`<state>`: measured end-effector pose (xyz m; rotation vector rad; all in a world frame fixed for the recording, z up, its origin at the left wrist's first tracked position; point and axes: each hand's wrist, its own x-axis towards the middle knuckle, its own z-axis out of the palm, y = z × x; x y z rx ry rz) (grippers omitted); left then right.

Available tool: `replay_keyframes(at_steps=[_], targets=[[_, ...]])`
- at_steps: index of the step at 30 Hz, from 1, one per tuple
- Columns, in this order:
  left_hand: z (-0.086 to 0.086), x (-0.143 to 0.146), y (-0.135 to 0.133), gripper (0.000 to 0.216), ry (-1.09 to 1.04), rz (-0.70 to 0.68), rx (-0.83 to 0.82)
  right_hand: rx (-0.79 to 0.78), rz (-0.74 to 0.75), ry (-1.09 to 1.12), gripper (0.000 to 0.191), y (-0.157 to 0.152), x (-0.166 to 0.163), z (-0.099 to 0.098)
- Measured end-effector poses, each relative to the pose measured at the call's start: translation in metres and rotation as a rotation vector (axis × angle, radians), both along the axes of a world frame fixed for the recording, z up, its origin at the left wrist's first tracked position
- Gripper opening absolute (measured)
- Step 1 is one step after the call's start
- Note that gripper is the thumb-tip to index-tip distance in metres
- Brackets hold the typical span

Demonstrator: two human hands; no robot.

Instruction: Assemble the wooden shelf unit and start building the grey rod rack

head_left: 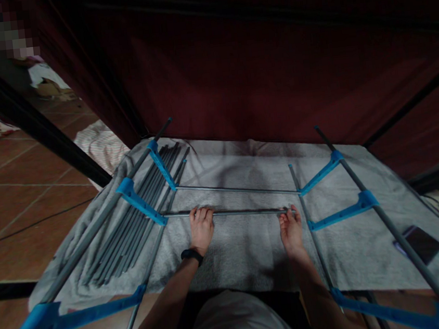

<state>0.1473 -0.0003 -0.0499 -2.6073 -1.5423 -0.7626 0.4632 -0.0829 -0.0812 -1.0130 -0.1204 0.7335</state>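
Observation:
My left hand (201, 229) is closed over a thin grey metal tube (244, 212), near its left end. That end meets a blue plastic bracket (143, 206) on the left side frame. Near the tube's right end, my right hand (291, 227) pinches it with the fingertips. This end lies short of the blue bracket (340, 214) on the right side frame, with a small gap showing. Behind it, a second crossbar (238, 188) runs between the two rear brackets, the left one (161, 165) and the right one (320, 173).
Several loose grey tubes (132, 226) lie in a bundle on the left of the grey blanket (248, 255). A dark phone-like object (424, 243) rests at the right. Lower blue brackets (74, 318) cross the near foreground. A dark red panel (249, 77) stands behind.

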Motion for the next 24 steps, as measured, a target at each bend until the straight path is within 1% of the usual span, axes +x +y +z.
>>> replay_keyframes(at_steps=[9,12,18,24], targets=[[-0.0017,-0.0005,0.0006,0.036,0.003,-0.004,0.014,-0.026,0.073,-0.001,0.051,-0.0029,0.0013,0.0021],[-0.0026,-0.0001,0.0010,0.036,0.000,-0.001,0.020,-0.031,0.069,-0.008,0.047,-0.0032,0.0007,0.0036],[-0.0015,0.0004,0.0005,0.035,-0.003,-0.004,0.010,-0.015,0.014,-0.031,0.040,-0.0017,-0.0011,0.0063],[-0.0012,0.0004,0.0004,0.036,-0.005,-0.001,0.009,-0.039,0.013,-0.066,0.037,-0.0006,0.0004,0.0023]])
